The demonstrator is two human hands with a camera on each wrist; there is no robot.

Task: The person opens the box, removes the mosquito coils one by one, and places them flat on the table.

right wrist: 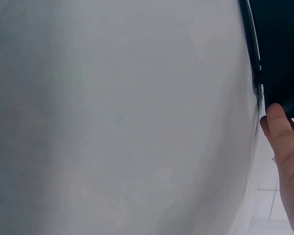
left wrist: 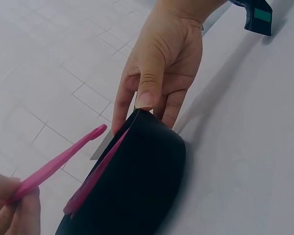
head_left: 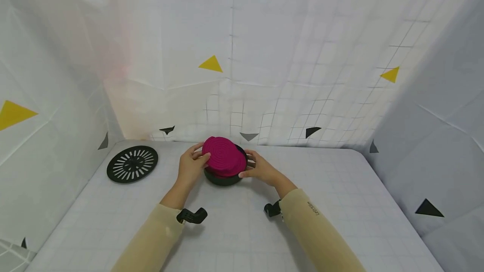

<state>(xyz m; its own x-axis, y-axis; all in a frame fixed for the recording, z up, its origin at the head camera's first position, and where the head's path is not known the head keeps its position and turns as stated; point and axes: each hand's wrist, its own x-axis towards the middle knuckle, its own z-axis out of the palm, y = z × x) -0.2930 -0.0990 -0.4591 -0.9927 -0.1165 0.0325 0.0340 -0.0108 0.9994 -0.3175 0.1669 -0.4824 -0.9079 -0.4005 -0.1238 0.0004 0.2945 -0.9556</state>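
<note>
In the head view, my left hand [head_left: 190, 163] pinches a round pink coaster [head_left: 219, 153] with concentric rings, tilted over a dark round holder [head_left: 223, 180]. My right hand [head_left: 262, 168] grips the holder's right side. From the left wrist, the left hand [left wrist: 12, 208] pinches the coaster [left wrist: 59, 164] edge-on, apart from the holder [left wrist: 132, 181]. More pink [left wrist: 93, 188] shows inside the holder's rim; how many pieces lie there is hidden. The right hand [left wrist: 161, 68] has its thumb on that rim. The right wrist view catches only part of the holder [right wrist: 284, 54] and right hand [right wrist: 286, 152].
A black slotted disc [head_left: 132, 164] lies flat at the table's back left. The white table [head_left: 234, 230] meets white sheet walls at the back and sides, marked with yellow [head_left: 211, 64] and black triangles. Dark devices [head_left: 192, 215] are strapped at both wrists.
</note>
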